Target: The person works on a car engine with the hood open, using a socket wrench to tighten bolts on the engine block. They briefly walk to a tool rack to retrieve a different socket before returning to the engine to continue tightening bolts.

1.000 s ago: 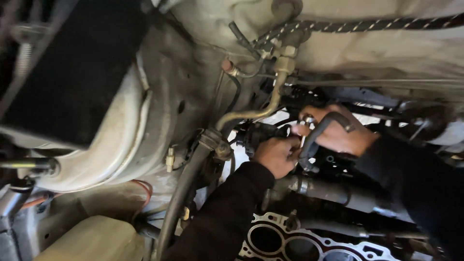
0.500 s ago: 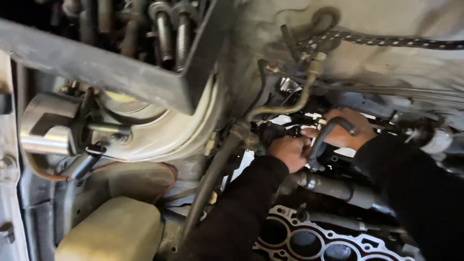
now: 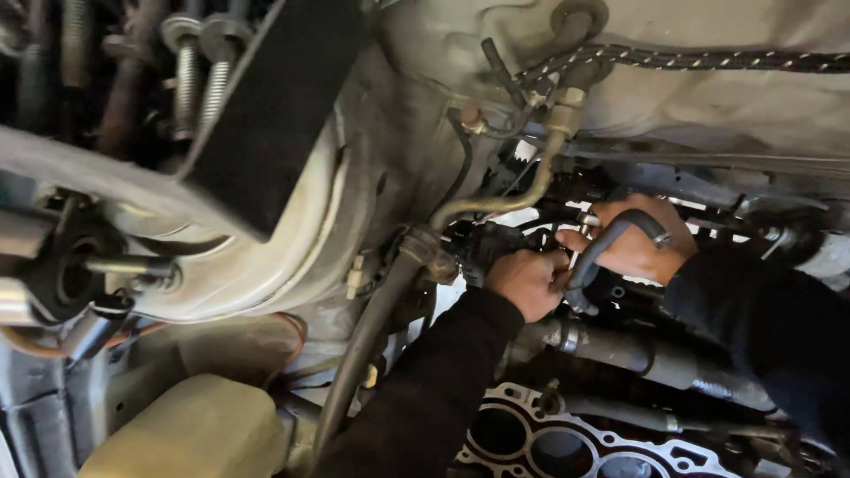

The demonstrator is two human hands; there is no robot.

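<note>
A dark grey curved rubber hose (image 3: 611,243) crosses the right hand (image 3: 633,239), and both sleeves (image 3: 443,389) are black. The braided cable (image 3: 708,60) is black flecked with white; the plastic tank (image 3: 190,429) is cream.
</note>
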